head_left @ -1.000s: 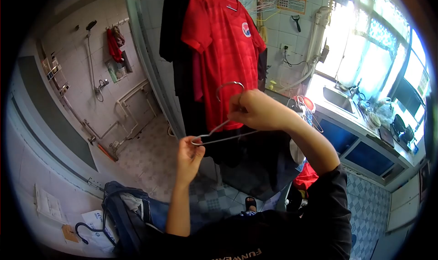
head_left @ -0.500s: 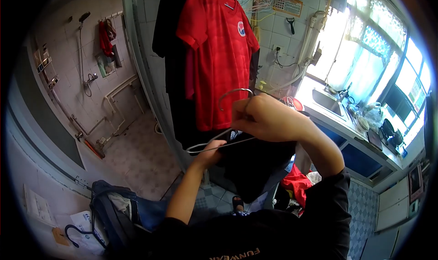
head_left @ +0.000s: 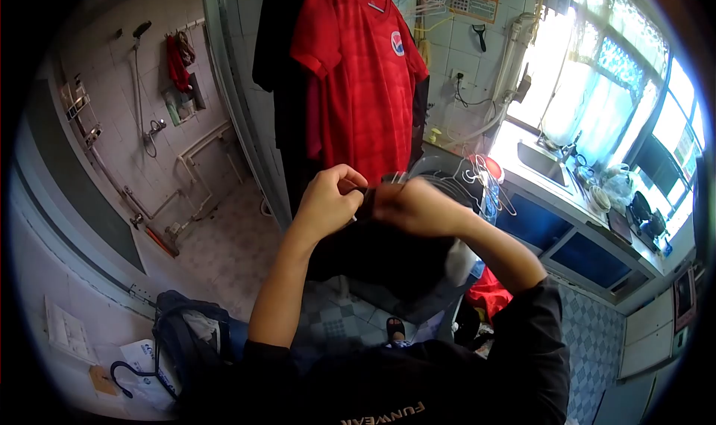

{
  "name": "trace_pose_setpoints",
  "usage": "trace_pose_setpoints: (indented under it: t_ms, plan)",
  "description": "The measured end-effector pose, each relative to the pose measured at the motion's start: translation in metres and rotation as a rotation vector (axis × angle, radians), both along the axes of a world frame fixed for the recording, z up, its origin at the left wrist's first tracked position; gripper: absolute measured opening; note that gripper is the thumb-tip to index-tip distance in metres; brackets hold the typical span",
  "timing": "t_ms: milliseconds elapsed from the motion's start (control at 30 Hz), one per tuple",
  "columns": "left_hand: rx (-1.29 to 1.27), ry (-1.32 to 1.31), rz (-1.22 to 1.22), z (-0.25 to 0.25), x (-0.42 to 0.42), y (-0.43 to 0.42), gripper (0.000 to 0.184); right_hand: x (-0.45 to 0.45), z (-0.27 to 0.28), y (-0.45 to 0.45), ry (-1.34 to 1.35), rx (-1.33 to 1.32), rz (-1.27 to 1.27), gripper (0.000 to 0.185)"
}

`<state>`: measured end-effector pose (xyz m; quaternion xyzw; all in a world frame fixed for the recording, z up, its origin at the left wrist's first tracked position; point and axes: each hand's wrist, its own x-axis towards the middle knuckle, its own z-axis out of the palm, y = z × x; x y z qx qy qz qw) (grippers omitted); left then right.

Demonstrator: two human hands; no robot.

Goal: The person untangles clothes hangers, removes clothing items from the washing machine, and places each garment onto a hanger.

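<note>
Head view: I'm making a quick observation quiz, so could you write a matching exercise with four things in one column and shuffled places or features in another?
1. Red T-shirt
2. Black garment
3. Sink
4. Shower head

A. In the picture's upper left
B. Bears a round badge on the chest
C. Set into the counter
D. Hangs below the left hand and right hand

Pairs: 1-B, 2-D, 3-C, 4-A
</note>
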<state>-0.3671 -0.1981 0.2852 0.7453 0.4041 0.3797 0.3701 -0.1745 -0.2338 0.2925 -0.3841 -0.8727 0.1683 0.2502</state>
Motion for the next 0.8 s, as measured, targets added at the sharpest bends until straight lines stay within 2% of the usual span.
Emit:
trace_pose_setpoints:
  t_ms: [33, 100, 133, 167, 233, 267, 300, 367, 400, 500, 733, 800]
  plan:
    - [0.014, -0.001, 0.007, 0.002, -0.007, 0.001, 0.021, 0.002, 0.013, -0.002, 0.222, -0.017, -0.03, 0.015]
    - [-0.083, -0.284, -0.192, 0.005, -0.026, -0.005, 0.026, 0.003, 0.017, -0.001, 0.294, -0.082, -0.059, 0.017]
    - [0.138, -0.217, -0.128, 0.002, -0.034, -0.005, 0.032, 0.002, 0.014, 0.001, 0.3, -0.134, -0.048, 0.017]
    - [0.14, -0.206, -0.129, 0.0, -0.041, -0.01, 0.032, 0.002, 0.01, 0.001, 0.308, -0.189, -0.04, 0.016]
    - [0.6, 0.217, -0.08, 0.001, -0.051, -0.019, 0.033, 0.001, 0.011, 0.003, 0.411, -0.206, -0.03, 0.016]
    - [0.356, 0.182, -0.101, 0.001, -0.048, -0.026, 0.028, 0.001, 0.012, 0.005, 0.5, -0.234, -0.019, 0.015]
    - [0.358, 0.182, -0.097, -0.005, -0.048, -0.027, 0.028, -0.001, 0.012, 0.006, 0.499, -0.233, -0.015, 0.015]
    - [0.321, -0.012, 0.019, -0.02, -0.051, -0.025, 0.022, -0.005, 0.01, 0.007, 0.565, -0.191, -0.039, 0.015]
    - [0.415, -0.094, 0.066, -0.02, -0.05, -0.027, 0.021, -0.007, 0.012, 0.008, 0.569, -0.189, -0.032, 0.015]
    - [0.374, -0.128, 0.141, -0.022, -0.061, -0.034, 0.025, -0.008, 0.017, 0.008, 0.599, -0.208, 0.005, 0.015]
    - [0.399, -0.032, 0.272, -0.025, -0.073, -0.044, 0.031, -0.019, 0.021, 0.012, 0.586, -0.191, 0.024, 0.015]
    - [0.409, -0.253, 0.282, -0.031, -0.074, -0.048, 0.029, -0.024, 0.025, 0.01, 0.55, -0.133, -0.004, 0.016]
